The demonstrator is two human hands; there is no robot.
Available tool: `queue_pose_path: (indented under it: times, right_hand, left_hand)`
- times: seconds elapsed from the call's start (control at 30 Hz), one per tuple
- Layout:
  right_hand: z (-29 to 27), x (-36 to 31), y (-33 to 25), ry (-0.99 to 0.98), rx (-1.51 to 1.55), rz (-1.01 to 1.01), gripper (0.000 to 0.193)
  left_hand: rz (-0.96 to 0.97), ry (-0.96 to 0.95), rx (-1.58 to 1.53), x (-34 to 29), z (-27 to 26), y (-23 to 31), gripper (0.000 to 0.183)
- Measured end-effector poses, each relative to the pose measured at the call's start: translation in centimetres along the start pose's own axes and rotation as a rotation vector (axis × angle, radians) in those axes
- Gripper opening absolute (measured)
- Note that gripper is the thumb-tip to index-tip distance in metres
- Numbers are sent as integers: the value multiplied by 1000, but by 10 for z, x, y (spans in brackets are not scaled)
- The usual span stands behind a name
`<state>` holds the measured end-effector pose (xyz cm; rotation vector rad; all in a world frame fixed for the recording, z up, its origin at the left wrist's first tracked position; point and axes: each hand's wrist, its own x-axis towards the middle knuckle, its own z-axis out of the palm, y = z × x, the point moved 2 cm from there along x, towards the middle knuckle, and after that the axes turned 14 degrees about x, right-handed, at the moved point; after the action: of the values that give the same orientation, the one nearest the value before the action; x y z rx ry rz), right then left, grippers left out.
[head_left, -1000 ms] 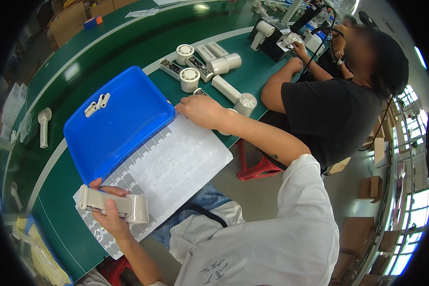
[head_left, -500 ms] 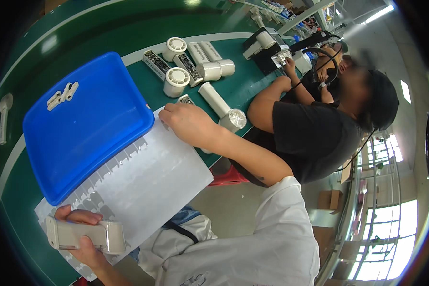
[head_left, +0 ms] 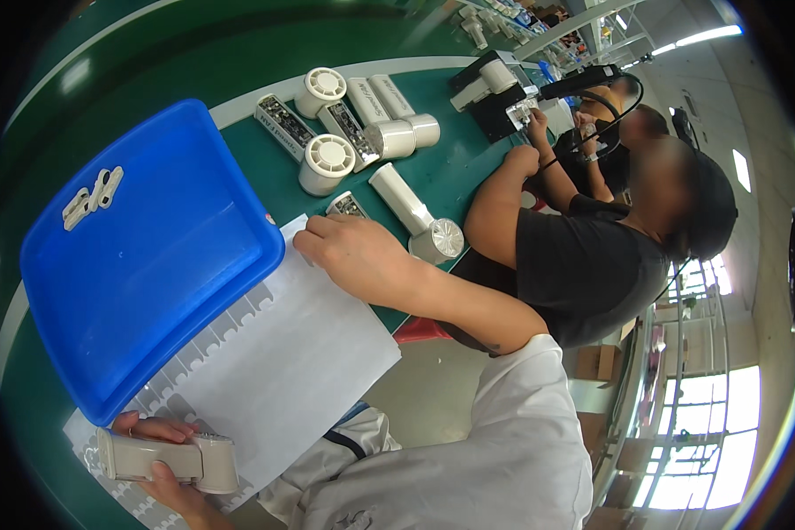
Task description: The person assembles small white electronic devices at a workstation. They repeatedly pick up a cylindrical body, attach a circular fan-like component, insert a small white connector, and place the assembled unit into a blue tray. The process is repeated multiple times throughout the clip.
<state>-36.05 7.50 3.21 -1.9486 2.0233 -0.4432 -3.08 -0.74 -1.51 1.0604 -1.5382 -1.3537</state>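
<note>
grip, left hand: left hand [head_left: 178, 499] closed round the handle of a cream handheld fan [head_left: 217, 465], thumb on the near side, fingers on the far side.
grip, right hand: right hand [head_left: 353, 253] palm down, fingers curled together at the upper corner of a white sheet [head_left: 296, 353]; whether they pinch it cannot be told.
held fan: above the sheet's lower left end, round head to the right.
sheet: on the green table [head_left: 442, 172], grey cut-out strip along the side next to the tray.
blue tray [head_left: 150, 274]: overlapping the sheet's edge; small cream parts [head_left: 93, 199] inside, toward the upper left.
fans on table: a cluster [head_left: 327, 163] beyond the right hand, some handles open with circuit boards showing; one clear-capped fan [head_left: 435, 240] lies apart, nearer the co-worker.
far side: pale strip [head_left: 238, 109] borders the table; darker green surface [head_left: 238, 40] past it.
neighbouring station: co-worker in black [head_left: 592, 265], one hand at a black machine [head_left: 495, 117].
room: red stool [head_left: 421, 330], grey floor [head_left: 437, 375], cardboard box [head_left: 598, 363], bright windows [head_left: 735, 442] at right.
</note>
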Motion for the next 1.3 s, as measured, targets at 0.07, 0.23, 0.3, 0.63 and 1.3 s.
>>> queue_pose_path:
  times: [0.07, 0.23, 0.3, 0.63, 1.3]
  right_hand:
    - [2, 0, 1, 25, 3, -15, 11]
    - [7, -3, 4, 63, -45, -81, 16]
    - [5, -3, 1, 11, -50, -40, 14]
    - [8, -7, 1, -56, -40, 17, 15]
    - [-177, -70, 38, 1010, 350, 150, 27]
  left_hand:
    - [-21, 14, -19, 0, 1, 0, 72]
    - [-49, 21, -28, -5, -5, -4, 72]
    - [-63, 43, -41, -4, -8, -8, 71]
    - [-71, 44, 22, -1, -6, -5, 66]
    - [-31, -16, -148, 4, -1, -4, 65]
